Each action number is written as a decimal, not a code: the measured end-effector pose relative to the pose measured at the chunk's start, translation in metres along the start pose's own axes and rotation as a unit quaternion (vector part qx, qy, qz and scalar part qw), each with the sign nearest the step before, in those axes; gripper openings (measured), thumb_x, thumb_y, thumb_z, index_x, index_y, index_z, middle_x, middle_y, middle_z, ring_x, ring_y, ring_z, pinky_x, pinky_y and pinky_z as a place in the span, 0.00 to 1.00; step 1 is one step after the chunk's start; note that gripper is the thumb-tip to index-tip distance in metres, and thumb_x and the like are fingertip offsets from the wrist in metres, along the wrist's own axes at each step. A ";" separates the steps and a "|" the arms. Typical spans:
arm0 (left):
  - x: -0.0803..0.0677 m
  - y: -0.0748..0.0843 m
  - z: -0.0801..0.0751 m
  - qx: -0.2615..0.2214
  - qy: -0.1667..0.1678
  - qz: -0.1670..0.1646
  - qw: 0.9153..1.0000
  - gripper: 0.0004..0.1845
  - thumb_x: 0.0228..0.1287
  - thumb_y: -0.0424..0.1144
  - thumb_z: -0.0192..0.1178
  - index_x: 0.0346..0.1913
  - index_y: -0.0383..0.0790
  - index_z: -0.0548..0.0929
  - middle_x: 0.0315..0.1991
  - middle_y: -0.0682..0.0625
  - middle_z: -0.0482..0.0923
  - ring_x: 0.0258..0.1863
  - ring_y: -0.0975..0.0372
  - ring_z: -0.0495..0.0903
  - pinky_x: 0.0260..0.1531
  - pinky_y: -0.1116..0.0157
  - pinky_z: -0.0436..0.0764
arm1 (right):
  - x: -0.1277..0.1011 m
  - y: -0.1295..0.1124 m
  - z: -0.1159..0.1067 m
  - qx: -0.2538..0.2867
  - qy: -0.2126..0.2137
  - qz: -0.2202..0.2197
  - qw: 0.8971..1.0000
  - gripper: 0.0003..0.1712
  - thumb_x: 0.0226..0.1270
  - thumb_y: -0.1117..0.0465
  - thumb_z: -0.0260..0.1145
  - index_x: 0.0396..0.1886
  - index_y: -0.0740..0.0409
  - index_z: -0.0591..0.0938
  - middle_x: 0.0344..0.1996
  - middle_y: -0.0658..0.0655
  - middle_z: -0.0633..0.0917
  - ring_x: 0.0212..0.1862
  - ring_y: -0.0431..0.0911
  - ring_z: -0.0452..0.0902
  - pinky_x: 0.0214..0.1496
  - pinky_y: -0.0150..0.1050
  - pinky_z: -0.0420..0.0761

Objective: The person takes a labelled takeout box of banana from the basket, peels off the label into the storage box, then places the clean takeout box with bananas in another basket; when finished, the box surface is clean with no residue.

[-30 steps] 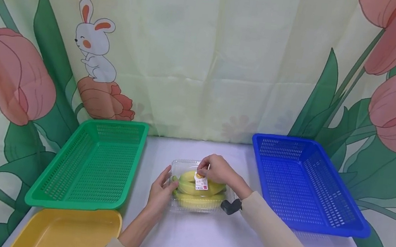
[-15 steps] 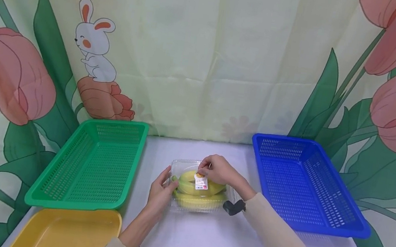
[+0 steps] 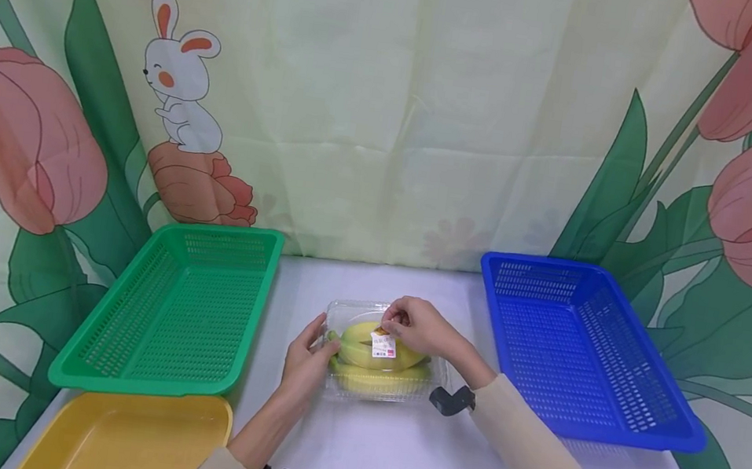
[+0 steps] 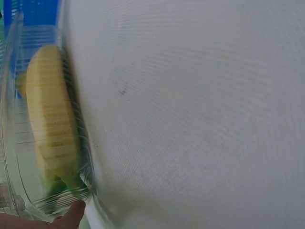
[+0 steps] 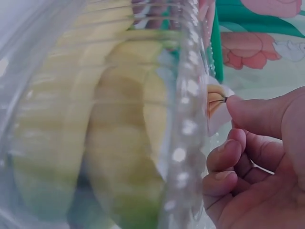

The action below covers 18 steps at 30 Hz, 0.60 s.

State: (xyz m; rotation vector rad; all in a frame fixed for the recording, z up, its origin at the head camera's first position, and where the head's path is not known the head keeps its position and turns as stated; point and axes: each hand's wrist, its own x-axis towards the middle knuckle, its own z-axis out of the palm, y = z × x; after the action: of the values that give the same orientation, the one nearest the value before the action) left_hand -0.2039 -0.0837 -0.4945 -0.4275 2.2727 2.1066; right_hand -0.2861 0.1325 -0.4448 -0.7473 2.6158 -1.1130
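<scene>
A clear plastic clamshell box [image 3: 354,312] of yellow-green bananas [image 3: 378,381] lies on the white-covered table, seen close in both wrist views. My left hand [image 3: 306,360] rests against the box's left end, its thumb touching the edge; its fingers lie nearly straight along that side. In the left wrist view the fingertip [image 4: 75,214] meets the ridged corner. Over the lid, my right hand [image 3: 422,328] pinches the upper edge of a white label [image 3: 384,344]. A banana picture on the label [image 5: 217,102] shows beside the right thumb; how much of the label is lifted is unclear.
A green perforated basket [image 3: 249,329] stands at the left and a blue perforated basket [image 3: 501,338] at the right. A yellow tray [image 3: 129,432] sits front left, near my left forearm. Behind the table hangs a curtain [image 3: 359,145] printed with tulips and a rabbit.
My right hand has shifted slightly to the right while pinching the label's edge. My left hand and the banana box stay nearly where they were; the whole view has shifted a little.
</scene>
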 end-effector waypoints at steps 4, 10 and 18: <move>0.001 -0.001 0.000 0.003 0.000 -0.001 1.000 0.36 0.75 0.35 0.58 0.83 0.46 0.62 0.83 0.36 0.60 0.81 0.38 0.63 0.80 0.43 0.68 | -0.002 0.003 0.000 0.016 -0.001 -0.008 1.000 0.05 0.76 0.66 0.66 0.37 0.59 0.85 0.31 0.51 0.85 0.32 0.39 0.73 0.34 0.28 0.74; 0.001 -0.001 -0.001 0.003 -0.002 0.000 1.000 0.36 0.76 0.36 0.58 0.83 0.46 0.62 0.83 0.36 0.60 0.81 0.37 0.62 0.80 0.43 0.67 | -0.004 0.006 0.000 0.028 -0.009 -0.009 1.000 0.05 0.75 0.68 0.65 0.37 0.60 0.85 0.30 0.50 0.82 0.33 0.40 0.72 0.35 0.28 0.73; 0.001 -0.001 0.000 -0.002 0.002 0.005 1.000 0.35 0.75 0.35 0.58 0.83 0.45 0.63 0.82 0.35 0.62 0.81 0.37 0.63 0.80 0.43 0.68 | -0.006 0.008 -0.005 0.028 -0.041 -0.018 0.999 0.04 0.76 0.66 0.66 0.39 0.60 0.84 0.30 0.49 0.79 0.33 0.40 0.71 0.36 0.28 0.73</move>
State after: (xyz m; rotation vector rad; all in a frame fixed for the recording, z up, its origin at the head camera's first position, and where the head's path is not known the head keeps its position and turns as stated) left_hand -0.2047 -0.0840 -0.4953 -0.4204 2.2792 2.1163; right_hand -0.2856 0.1435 -0.4470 -0.8123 2.5012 -1.1356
